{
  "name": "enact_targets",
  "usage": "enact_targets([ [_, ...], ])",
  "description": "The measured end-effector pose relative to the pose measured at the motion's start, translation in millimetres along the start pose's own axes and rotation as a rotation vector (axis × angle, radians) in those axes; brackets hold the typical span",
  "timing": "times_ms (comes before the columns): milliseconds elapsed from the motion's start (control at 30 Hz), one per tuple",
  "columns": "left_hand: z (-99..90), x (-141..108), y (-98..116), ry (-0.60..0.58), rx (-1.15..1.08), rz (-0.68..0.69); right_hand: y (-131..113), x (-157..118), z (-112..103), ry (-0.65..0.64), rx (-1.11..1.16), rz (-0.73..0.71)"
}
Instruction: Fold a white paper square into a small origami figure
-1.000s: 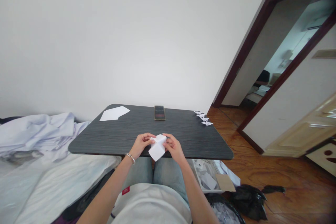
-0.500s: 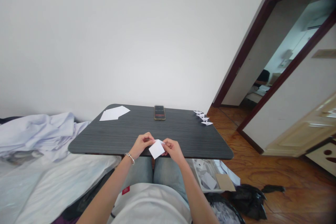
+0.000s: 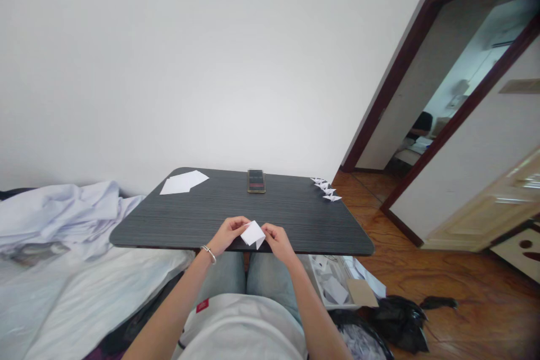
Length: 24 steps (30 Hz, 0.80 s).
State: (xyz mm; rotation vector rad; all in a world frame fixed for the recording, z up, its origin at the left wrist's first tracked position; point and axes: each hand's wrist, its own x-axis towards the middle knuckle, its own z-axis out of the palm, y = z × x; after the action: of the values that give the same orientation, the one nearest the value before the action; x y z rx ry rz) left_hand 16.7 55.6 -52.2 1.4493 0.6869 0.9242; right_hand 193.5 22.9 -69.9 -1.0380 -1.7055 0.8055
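Note:
A small folded white paper [image 3: 253,234] is held between both hands above the front edge of the dark table [image 3: 219,208]. My left hand [image 3: 231,232] pinches its left side, and a silver bangle circles that wrist. On the paper's right side, my right hand [image 3: 276,241] grips the edge with its fingertips. One flap of the paper hangs down near the right fingers. White sheets [image 3: 181,182] lie at the table's back left. Several small folded paper figures [image 3: 332,198] stand in a row at the back right.
A phone [image 3: 256,181] lies at the back middle of the table, near the wall. Below the right edge are a white box [image 3: 333,287] of papers and a black bag [image 3: 400,318]. White cloth [image 3: 63,214] is heaped on the left.
The folded paper has turned and risen slightly, and a flap now hangs down at its lower right. My left hand's fingers have shifted along its edge.

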Motion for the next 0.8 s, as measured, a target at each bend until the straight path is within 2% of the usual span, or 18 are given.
enact_targets([
  [233, -0.6, 1.2, -0.5, 0.037, 0.010, 0.018, -2.8, -1.5, -1.5, -0.095, 0.177, 0.047],
  [467, 0.3, 2.0, -1.5, 0.052, 0.019, 0.025, 2.8, -1.4, -2.3, -0.091, 0.234, 0.022],
  [600, 1.2, 1.2, 0.3, 0.067, 0.027, 0.033, 6.6, -1.0, -2.0, -0.101, 0.290, -0.039],
  [800, -0.5, 2.5, -1.8, 0.137, 0.049, 0.073, -0.7, 0.6, -2.3, -0.080, 0.350, -0.032],
])
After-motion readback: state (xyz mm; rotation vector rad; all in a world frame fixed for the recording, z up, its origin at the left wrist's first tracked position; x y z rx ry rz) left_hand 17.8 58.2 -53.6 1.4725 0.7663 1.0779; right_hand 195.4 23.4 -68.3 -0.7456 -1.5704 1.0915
